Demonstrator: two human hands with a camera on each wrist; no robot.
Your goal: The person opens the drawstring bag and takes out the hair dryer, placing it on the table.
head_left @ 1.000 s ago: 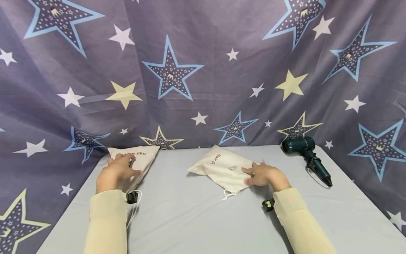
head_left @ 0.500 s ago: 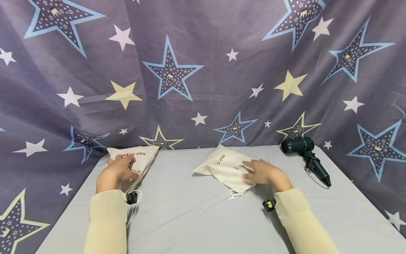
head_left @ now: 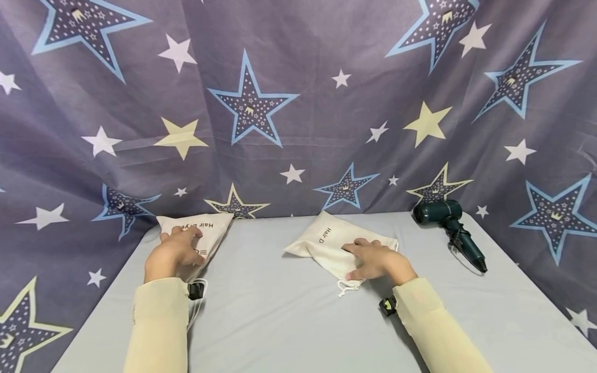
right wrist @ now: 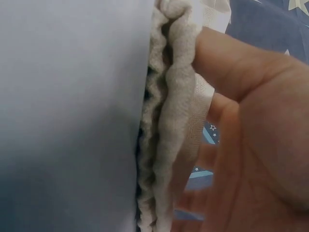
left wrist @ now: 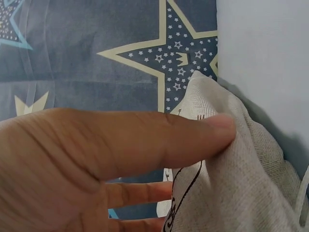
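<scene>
At the left of the head view my left hand (head_left: 173,254) lies over a cream cloth drawstring bag (head_left: 215,226) printed "Hair Dryer". Its fingers are spread and relaxed. The left wrist view shows the thumb (left wrist: 193,140) extended across the bag's cloth (left wrist: 251,188). A second cream bag (head_left: 322,243) with the same kind of print lies mid-table. My right hand (head_left: 373,260) rests on its right part, fingers loosely spread near the drawstring end. Seen from the right wrist, the thumb (right wrist: 231,60) touches the cloth beside the gathered mouth (right wrist: 169,140).
A dark green hair dryer (head_left: 438,213) lies at the back right, its cord bundled by the handle. The table has a pale grey cover (head_left: 280,321). A star-patterned curtain (head_left: 298,129) hangs right behind it and along both sides.
The middle bag has shifted slightly right. My right hand first stayed at its right edge, then moved left and nearer over the bag. My left hand has hardly moved.
</scene>
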